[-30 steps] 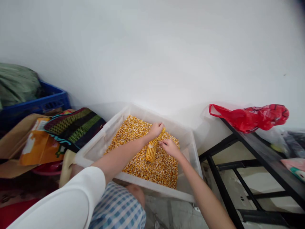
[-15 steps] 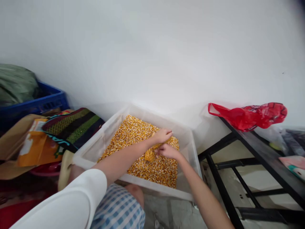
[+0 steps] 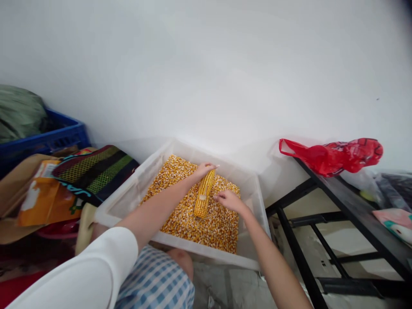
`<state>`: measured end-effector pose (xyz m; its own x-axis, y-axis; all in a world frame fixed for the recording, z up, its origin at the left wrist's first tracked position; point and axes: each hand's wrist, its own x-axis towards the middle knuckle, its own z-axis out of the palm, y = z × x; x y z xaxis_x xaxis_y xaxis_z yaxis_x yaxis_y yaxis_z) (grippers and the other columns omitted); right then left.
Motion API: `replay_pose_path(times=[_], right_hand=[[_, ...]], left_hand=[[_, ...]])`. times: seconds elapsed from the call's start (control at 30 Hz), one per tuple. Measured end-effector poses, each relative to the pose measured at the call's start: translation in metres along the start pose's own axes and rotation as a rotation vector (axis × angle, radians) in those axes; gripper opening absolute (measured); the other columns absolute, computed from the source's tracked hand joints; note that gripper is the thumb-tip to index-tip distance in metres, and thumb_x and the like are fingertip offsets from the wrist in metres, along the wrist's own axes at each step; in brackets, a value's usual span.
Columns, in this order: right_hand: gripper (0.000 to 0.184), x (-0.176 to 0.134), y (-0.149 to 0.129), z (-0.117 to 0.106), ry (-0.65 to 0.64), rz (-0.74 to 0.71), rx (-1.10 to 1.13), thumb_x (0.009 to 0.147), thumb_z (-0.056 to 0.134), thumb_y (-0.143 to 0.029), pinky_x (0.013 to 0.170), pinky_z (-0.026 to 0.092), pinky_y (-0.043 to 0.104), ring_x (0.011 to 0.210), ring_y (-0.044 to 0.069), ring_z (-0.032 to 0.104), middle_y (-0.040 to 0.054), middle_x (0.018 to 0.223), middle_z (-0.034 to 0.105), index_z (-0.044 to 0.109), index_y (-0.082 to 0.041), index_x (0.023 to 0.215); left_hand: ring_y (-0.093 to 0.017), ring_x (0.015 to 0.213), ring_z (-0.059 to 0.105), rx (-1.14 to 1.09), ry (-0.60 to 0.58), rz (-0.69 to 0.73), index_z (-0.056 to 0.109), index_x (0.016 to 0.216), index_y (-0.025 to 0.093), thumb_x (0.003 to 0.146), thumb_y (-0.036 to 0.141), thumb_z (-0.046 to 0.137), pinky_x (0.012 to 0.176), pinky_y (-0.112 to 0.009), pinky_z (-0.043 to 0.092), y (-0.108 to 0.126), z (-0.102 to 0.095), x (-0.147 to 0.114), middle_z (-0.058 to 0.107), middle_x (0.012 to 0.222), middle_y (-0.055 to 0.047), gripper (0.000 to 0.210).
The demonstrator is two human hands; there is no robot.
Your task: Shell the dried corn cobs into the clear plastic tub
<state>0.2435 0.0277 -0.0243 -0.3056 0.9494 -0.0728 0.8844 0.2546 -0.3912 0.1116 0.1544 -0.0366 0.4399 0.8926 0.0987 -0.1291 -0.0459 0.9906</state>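
My left hand (image 3: pixel 205 169) grips the far end of a yellow corn cob (image 3: pixel 205 191), which slants toward me over a bed of loose corn kernels (image 3: pixel 180 219). Most of the cob still carries its kernels; a small pale bare patch shows partway along it. Just right of the cob, my right hand (image 3: pixel 228 200) is apart from it, thumb and fingers pinched together. Whether a kernel is between those fingertips is too small to make out. The kernels lie in a whitish plastic bin (image 3: pixel 128 206) in front of my knees.
A black metal frame (image 3: pixel 322 184) stands on the right, with a red plastic bag (image 3: pixel 334 156) on top. At left are a dark mesh bag (image 3: pixel 96 171), an orange packet (image 3: pixel 48 197) and a blue crate (image 3: pixel 64 135). A white wall (image 3: pixel 206 77) rises behind the bin.
My right hand has drawn away from the cob to the right. My left hand and the cob have turned, so the cob points more upright and its bare patch shows.
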Motion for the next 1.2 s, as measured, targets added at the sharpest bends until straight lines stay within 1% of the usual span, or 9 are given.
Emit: replay_pose_path(times=[0.13,0.27,0.43,0.57,0.67,0.77,0.87,1.0,1.2], right_hand=[[0.036,-0.003,-0.008,-0.005,0.074,-0.025,-0.005,0.085,0.039,-0.035,0.052,0.027,0.02,0.053,0.009,0.043,-0.0006,0.057,0.056,0.061,-0.014,0.066],[0.034,-0.002,-0.015,-0.001,0.152,-0.028,-0.052,0.086,0.038,-0.033,0.054,0.028,0.02,0.057,0.01,0.046,0.0017,0.064,0.06,0.062,-0.014,0.072],[0.034,-0.002,-0.008,-0.002,0.097,0.002,-0.135,0.085,0.04,-0.033,0.052,0.024,0.02,0.054,0.01,0.044,0.0014,0.06,0.059,0.061,-0.014,0.065],[0.035,-0.005,-0.008,-0.007,0.123,-0.008,-0.151,0.085,0.04,-0.034,0.051,0.023,0.021,0.052,0.009,0.043,0.0011,0.059,0.059,0.061,-0.015,0.064],[0.034,-0.007,-0.015,-0.008,0.171,-0.018,-0.182,0.086,0.039,-0.034,0.052,0.024,0.021,0.053,0.01,0.044,0.0019,0.062,0.06,0.062,-0.016,0.068],[0.034,-0.007,-0.02,-0.007,0.172,-0.022,-0.231,0.086,0.038,-0.034,0.054,0.024,0.021,0.054,0.01,0.046,0.0024,0.064,0.062,0.063,-0.017,0.072],[0.034,-0.007,-0.022,-0.005,0.156,-0.014,-0.267,0.086,0.037,-0.035,0.054,0.025,0.022,0.056,0.011,0.048,0.0032,0.067,0.063,0.064,-0.018,0.074],[0.035,-0.008,-0.024,-0.005,0.167,-0.012,-0.29,0.087,0.035,-0.035,0.056,0.027,0.022,0.061,0.012,0.051,0.0041,0.07,0.064,0.064,-0.018,0.076],[0.037,-0.008,-0.029,-0.006,0.146,0.009,-0.349,0.087,0.035,-0.033,0.056,0.027,0.024,0.06,0.013,0.052,0.006,0.07,0.065,0.065,-0.017,0.074]], left_hand=[[-0.011,0.05,0.047,-0.048,0.042,-0.036,0.058,0.074,0.012,0.063,0.053,0.053,0.05,-0.023,0.035,-0.003,0.0,0.001,0.052,0.054,0.001,0.043],[-0.012,0.051,0.046,-0.002,0.082,0.044,0.057,0.068,0.013,0.069,0.048,0.045,0.05,-0.024,0.035,-0.006,0.004,0.006,0.05,0.052,0.001,0.037],[-0.013,0.057,0.047,0.09,0.088,0.08,0.056,0.067,0.014,0.069,0.04,0.041,0.054,-0.024,0.036,-0.011,0.006,0.011,0.051,0.055,0.001,0.03],[-0.012,0.056,0.046,0.028,0.068,0.067,0.056,0.069,0.014,0.066,0.043,0.048,0.055,-0.024,0.036,-0.011,0.007,0.009,0.049,0.055,0.003,0.03],[-0.01,0.054,0.044,-0.06,0.083,0.044,0.055,0.068,0.014,0.061,0.043,0.057,0.054,-0.022,0.035,-0.01,0.008,0.005,0.047,0.054,0.004,0.031],[-0.009,0.052,0.043,-0.093,0.11,0.001,0.055,0.067,0.014,0.058,0.042,0.06,0.052,-0.022,0.034,-0.01,0.01,0.003,0.046,0.053,0.004,0.03],[-0.01,0.052,0.042,-0.017,0.147,0.004,0.054,0.064,0.014,0.06,0.041,0.058,0.053,-0.022,0.034,-0.01,0.012,0.003,0.045,0.051,0.004,0.028],[-0.012,0.058,0.046,0.174,0.225,0.036,0.056,0.063,0.014,0.062,0.039,0.053,0.058,-0.024,0.036,-0.008,0.016,0.005,0.048,0.053,0.003,0.026],[-0.015,0.065,0.051,0.286,0.258,0.058,0.059,0.066,0.013,0.065,0.034,0.047,0.062,-0.025,0.039,-0.004,0.019,0.004,0.055,0.058,0.0,0.024]])
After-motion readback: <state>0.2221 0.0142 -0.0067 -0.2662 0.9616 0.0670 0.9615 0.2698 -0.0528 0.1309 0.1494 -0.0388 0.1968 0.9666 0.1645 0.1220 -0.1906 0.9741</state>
